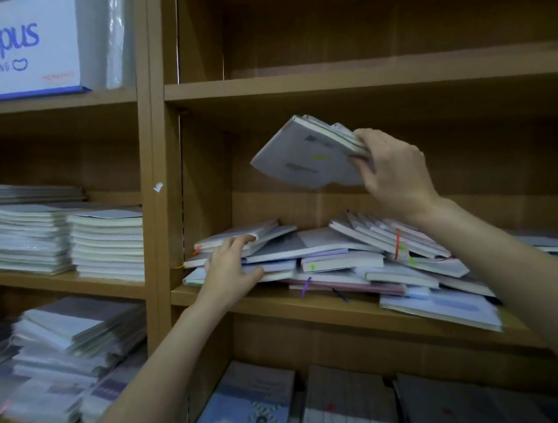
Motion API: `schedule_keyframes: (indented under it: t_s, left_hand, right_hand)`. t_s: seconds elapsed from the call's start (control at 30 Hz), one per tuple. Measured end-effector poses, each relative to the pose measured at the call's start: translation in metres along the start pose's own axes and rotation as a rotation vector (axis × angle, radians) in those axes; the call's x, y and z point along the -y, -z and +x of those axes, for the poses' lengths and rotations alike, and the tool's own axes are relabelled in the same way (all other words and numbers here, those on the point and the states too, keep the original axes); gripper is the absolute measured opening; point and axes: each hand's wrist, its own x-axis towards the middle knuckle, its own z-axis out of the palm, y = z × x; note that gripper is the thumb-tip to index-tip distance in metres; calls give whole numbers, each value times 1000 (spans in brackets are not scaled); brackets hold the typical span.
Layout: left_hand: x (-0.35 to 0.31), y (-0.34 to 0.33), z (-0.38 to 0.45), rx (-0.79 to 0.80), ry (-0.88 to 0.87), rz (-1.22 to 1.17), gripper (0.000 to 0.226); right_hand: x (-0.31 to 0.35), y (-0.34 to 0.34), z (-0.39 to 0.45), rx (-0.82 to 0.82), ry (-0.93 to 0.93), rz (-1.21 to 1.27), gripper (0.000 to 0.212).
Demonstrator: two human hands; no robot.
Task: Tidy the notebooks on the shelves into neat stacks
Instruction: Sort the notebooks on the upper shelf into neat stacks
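A messy heap of white and grey notebooks with coloured ribbon markers lies across the middle wooden shelf. My right hand grips a small bundle of notebooks by its right edge and holds it tilted in the air above the heap. My left hand rests on the left end of the heap, fingers spread over the top books and thumb against their front edges. One large notebook overhangs the shelf's front edge at the right.
A vertical wooden divider separates the left bay, where neat white stacks and blurred stacks sit. Flat notebooks fill the shelf below. A Campus box stands upper left. The shelf above holds nothing visible.
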Motion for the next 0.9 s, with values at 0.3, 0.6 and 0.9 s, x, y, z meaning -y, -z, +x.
schedule_keyframes:
  t_s: [0.3,0.6,0.9]
  left_hand:
    - [-77,-54,13,9,-212,-48,49]
    - [-121,-95,24,-59,-187,-16,54]
    - [-122,-107,33,-55,-63,-152,57]
  right_hand:
    - [-95,67,-48,78,-59,-258,30]
    - [-150,48,-129,784,-134,-302,48]
    - [-144,51,-122,768,-300,-141,61]
